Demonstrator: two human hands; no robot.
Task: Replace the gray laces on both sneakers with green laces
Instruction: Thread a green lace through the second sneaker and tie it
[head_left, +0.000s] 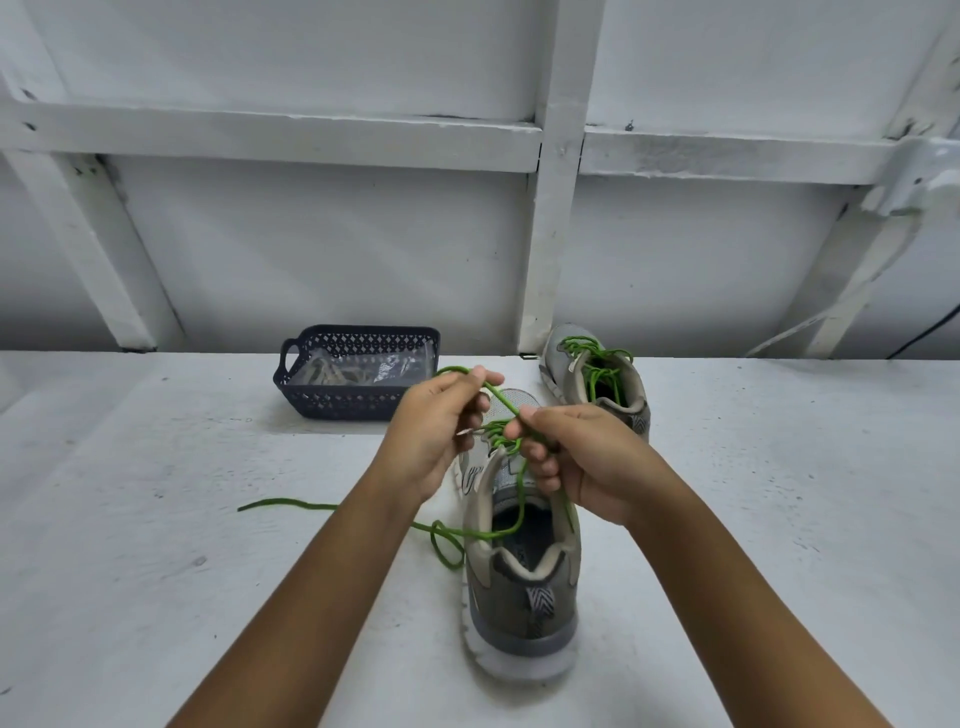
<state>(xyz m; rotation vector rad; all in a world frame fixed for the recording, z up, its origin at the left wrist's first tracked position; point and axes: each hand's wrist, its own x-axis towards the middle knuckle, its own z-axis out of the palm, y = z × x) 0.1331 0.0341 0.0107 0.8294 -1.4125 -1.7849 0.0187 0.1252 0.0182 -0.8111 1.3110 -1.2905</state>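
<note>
Basket, dark blue and perforated, at the far edge of the worktop, left of centre. It holds gray laces and a clear bag.

Near sneaker stands upright right of centre, heel toward the near edge and toe toward the far edge. Both grips are raised over its eyelet area, just in front of the basket.

Green lace runs taut between the two grips, threads through the upper eyelets, drops across the shoe opening and loops onto the worktop at the shoe's left side. Its free end trails toward the left edge.

Left grip: fingers curled, thumb and forefinger pinching the lace at its high end, where a short bight arches over the knuckles.

Right grip: fingers curled, thumb and forefinger pinching the same strand just above the tongue, the other fingers folded beside the collar.

Far sneaker stands at the far edge against the wall, right of the basket, already carrying green lacing, loosely threaded.
</note>
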